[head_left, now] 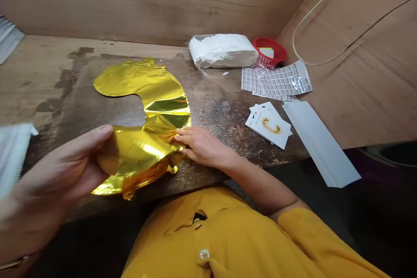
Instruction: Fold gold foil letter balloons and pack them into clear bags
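Note:
A flat gold foil balloon (166, 91), curved like a letter C, lies partly on the worn wooden table (215, 108). Its near end is lifted and bent over toward the table's front edge. My left hand (78, 165) grips that near end, thumb on top and the other fingers mostly hidden beneath the foil. At the balloon's right edge, my right hand (202, 145) pinches the creased foil between its fingers. The far end of the balloon rests flat on a clear sheet on the table.
At the back stand a plastic-wrapped white stack (224, 50) and a red basket (276, 52). Sticker sheets (276, 80), printed cards (270, 126) and a long white strip (321, 143) lie to the right. White bundled packets (14, 152) sit at the left. A cable (295, 39) hangs at the right wall.

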Motion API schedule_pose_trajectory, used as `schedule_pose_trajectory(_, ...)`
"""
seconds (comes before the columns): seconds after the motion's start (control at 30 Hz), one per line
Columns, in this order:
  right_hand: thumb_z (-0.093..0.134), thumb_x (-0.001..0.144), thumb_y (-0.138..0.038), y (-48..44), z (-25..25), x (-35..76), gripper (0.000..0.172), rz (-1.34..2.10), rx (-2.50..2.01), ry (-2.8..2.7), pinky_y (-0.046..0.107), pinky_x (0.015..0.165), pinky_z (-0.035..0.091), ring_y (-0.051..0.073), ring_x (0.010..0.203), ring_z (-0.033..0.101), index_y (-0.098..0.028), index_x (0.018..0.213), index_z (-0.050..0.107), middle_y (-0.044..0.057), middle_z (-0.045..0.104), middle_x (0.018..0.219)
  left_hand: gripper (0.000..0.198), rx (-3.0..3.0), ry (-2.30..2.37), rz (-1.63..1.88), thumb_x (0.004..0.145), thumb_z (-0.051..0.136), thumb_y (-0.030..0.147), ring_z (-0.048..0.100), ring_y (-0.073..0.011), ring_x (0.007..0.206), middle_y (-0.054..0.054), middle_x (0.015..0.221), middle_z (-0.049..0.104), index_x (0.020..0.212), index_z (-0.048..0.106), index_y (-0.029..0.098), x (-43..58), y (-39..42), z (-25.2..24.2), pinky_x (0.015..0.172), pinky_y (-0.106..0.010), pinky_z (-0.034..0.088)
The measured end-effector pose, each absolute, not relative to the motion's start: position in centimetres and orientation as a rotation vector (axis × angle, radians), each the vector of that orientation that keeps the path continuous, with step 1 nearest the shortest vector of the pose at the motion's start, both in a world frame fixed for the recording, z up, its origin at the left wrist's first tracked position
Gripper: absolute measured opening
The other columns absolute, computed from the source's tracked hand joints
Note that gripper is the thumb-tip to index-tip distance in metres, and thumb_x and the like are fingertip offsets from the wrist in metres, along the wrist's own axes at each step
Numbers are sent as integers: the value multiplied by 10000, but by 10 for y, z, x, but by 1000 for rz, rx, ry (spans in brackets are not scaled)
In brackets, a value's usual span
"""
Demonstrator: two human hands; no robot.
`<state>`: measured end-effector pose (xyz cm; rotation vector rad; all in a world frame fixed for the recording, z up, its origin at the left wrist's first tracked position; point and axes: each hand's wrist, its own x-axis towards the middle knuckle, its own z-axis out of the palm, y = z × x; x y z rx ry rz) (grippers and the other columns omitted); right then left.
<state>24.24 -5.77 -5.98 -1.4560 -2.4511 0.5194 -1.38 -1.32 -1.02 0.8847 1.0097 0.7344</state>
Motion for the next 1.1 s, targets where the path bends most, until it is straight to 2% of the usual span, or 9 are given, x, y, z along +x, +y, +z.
schedule_pose_trajectory(0.13,654,757,-679,-78,-39,248,965,571,-1296,-2104,493,1151,312,312,1428,328,-162,1501,323,175,373,1536,253,589,1022,984,919,464,252,679,-234,1071,-3,951,757,794,682,216,13,-22,-11,818,-368,636)
schedule_pose_trajectory(0.2,679,696,-721,-83,-34,237,1085,491,-1307,-2023,505,1151,309,331,1432,314,-157,1526,267,173,345,1551,320,611,1002,1016,958,368,222,639,-220,1151,-11,1061,741,870,675,203,17,-20,-15,900,-396,601)
schedule_pose_trajectory(0.27,660,791,-615,-80,-35,221,857,378,-1359,-1972,474,1122,357,309,1358,433,-159,1466,395,154,476,1468,355,745,1006,999,988,309,248,609,-217,1197,-34,1164,707,985,660,197,18,-21,-22,962,-417,560)
schedule_pose_trajectory(0.33,568,910,-455,-69,-40,208,420,255,-1427,-1910,452,1092,384,268,1206,573,-201,1239,627,100,671,1231,416,947,1026,983,1016,254,355,597,-232,1210,-73,1255,659,1124,618,186,15,-24,-31,979,-436,540)
schedule_pose_trajectory(0.4,502,947,-361,-54,-42,207,262,160,-1474,-1853,455,1069,400,249,1079,640,-224,997,719,64,740,1012,550,1225,1027,975,999,242,553,594,-262,1205,-113,1299,623,1243,557,175,8,-29,-44,983,-449,526)
schedule_pose_trajectory(0.5,460,947,-271,-42,-32,224,275,85,-1405,-1866,432,1021,464,236,1047,666,-212,1039,712,77,739,1054,710,1693,1060,928,885,385,737,585,-285,1182,-142,1269,624,1274,546,166,-10,-32,-64,1023,-442,480)
schedule_pose_trajectory(0.7,549,871,-85,-89,-8,258,293,-182,-911,-2403,400,1001,517,214,1025,700,-189,1116,671,99,751,1072,330,2020,1400,1191,986,409,362,633,-191,1045,-84,1138,680,1149,631,178,-29,-1,-63,957,-343,503)
schedule_pose_trajectory(0.87,462,903,-96,-128,-16,248,281,-181,-916,-2533,389,941,558,219,983,714,-124,1079,678,115,753,1060,323,2580,666,730,956,442,216,612,-198,1132,-86,1213,680,1198,653,182,18,24,-72,998,-364,473)
schedule_pose_trajectory(1.1,437,918,-103,-142,-2,240,284,-69,-1020,-2495,376,890,577,212,884,729,-131,1019,702,94,773,946,394,2736,254,235,965,463,222,401,-265,1388,-52,1462,492,1348,551,246,69,21,-87,1151,-493,268)
